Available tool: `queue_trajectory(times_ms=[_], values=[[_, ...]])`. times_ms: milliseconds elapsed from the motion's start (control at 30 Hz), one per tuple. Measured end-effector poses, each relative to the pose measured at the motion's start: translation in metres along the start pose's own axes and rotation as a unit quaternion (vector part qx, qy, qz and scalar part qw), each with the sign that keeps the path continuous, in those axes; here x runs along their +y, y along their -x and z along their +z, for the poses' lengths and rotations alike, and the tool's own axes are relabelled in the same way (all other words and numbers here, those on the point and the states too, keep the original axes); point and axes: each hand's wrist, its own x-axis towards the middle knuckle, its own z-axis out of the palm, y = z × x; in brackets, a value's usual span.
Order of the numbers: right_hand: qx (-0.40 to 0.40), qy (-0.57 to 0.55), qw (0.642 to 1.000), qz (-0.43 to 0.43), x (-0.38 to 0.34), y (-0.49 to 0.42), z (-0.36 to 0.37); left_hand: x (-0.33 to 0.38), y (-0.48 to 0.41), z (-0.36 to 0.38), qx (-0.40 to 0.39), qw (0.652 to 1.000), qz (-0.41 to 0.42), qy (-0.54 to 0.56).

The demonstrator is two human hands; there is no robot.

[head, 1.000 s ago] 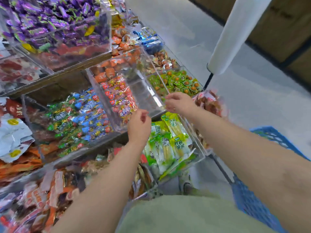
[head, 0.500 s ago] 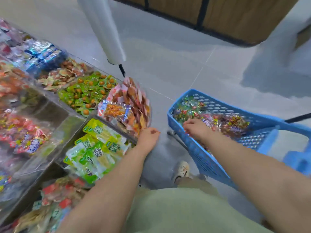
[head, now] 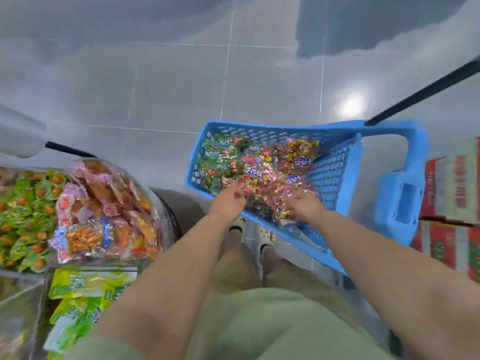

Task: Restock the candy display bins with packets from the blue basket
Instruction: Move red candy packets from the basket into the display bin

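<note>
well, left hand [head: 228, 201] and right hand [head: 304, 207] clutch packets [head: 259, 167] in blue basket [head: 330, 175].

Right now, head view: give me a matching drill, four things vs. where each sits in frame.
Things:
1. blue basket
2. green-and-orange candies
3. red cartons
4. yellow-green packets

Places:
A. right edge
B. bottom left
C. centre, left hand and right hand at it
D. left edge, mid-height

Pairs: 1-C, 2-D, 3-A, 4-B
</note>
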Motion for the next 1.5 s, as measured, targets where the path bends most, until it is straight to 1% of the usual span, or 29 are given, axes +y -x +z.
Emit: queue_trajectory(times_ms=[67,133,200,300,333,400,500,567,633,700,767,867,933,1000,1033,1100,1167,1233,1300,1367,1500], values=[[0.018,0.0,1.0,0.011,0.005,-0.009,0.002,0.007,-0.02,-0.002,0.002,0.996,0.05,-0.078],[0.027,0.009,0.999,0.021,0.01,-0.017,0.003,0.01,-0.039,-0.003,-0.002,0.979,0.094,-0.183],[0.041,0.007,0.999,0.026,0.015,-0.024,0.005,0.006,-0.057,-0.003,-0.036,0.955,0.108,-0.273],[0.088,0.005,0.994,0.061,0.023,-0.028,0.009,-0.002,-0.071,0.0,-0.116,0.911,0.113,-0.378],[0.103,0.003,0.992,0.07,0.025,-0.029,0.01,-0.004,-0.075,0.002,-0.124,0.896,0.125,-0.407],[0.137,0.021,0.986,0.092,0.027,-0.032,0.014,-0.006,-0.081,0.005,-0.109,0.875,0.146,-0.448],[0.177,0.125,0.97,0.11,0.028,-0.035,0.017,-0.01,-0.087,0.01,-0.099,0.837,0.166,-0.512],[0.18,0.132,0.967,0.121,0.028,-0.038,0.019,-0.015,-0.09,0.011,-0.094,0.815,0.192,-0.538],[0.187,0.101,0.968,0.131,0.029,-0.043,0.019,-0.017,-0.093,0.01,-0.093,0.816,0.233,-0.52],[0.194,0.081,0.969,0.134,0.028,-0.049,0.018,-0.016,-0.093,0.006,-0.103,0.837,0.262,-0.469],[0.184,0.092,0.969,0.135,0.027,-0.052,0.019,-0.015,-0.09,0.001,-0.108,0.862,0.273,-0.414],[0.17,0.111,0.969,0.142,0.029,-0.056,0.021,-0.019,-0.084,-0.006,-0.106,0.879,0.286,-0.366],[0.164,0.119,0.967,0.156,0.029,-0.057,0.024,-0.023,-0.08,-0.01,-0.084,0.892,0.297,-0.331],[0.157,0.14,0.963,0.167,0.026,-0.058,0.027,-0.024,-0.076,-0.013,-0.057,0.907,0.288,-0.301],[0.157,0.15,0.961,0.168,0.024,-0.058,0.029,-0.025,-0.075,-0.014,-0.043,0.918,0.273,-0.283],[0.164,0.156,0.96,0.165,0.02,-0.057,0.03,-0.025,-0.074,-0.016,-0.018,0.951,0.217,-0.222],[0.182,0.133,0.963,0.146,0.018,-0.055,0.03,-0.024,-0.076,-0.017,0.004,0.981,0.149,-0.122],[0.204,0.101,0.967,0.113,0.017,-0.053,0.03,-0.021,-0.077,-0.019,0.019,0.995,0.096,-0.01],[0.22,0.067,0.969,0.087,0.018,-0.051,0.029,-0.019,-0.079,-0.02,0.01,0.997,0.029,0.073],[0.229,0.007,0.97,0.077,0.02,-0.048,0.027,-0.019,-0.081,-0.022,-0.019,0.993,-0.038,0.111],[0.236,-0.133,0.96,0.067,0.019,-0.041,0.023,-0.02,-0.084,-0.026,-0.069,0.977,-0.079,0.185]])
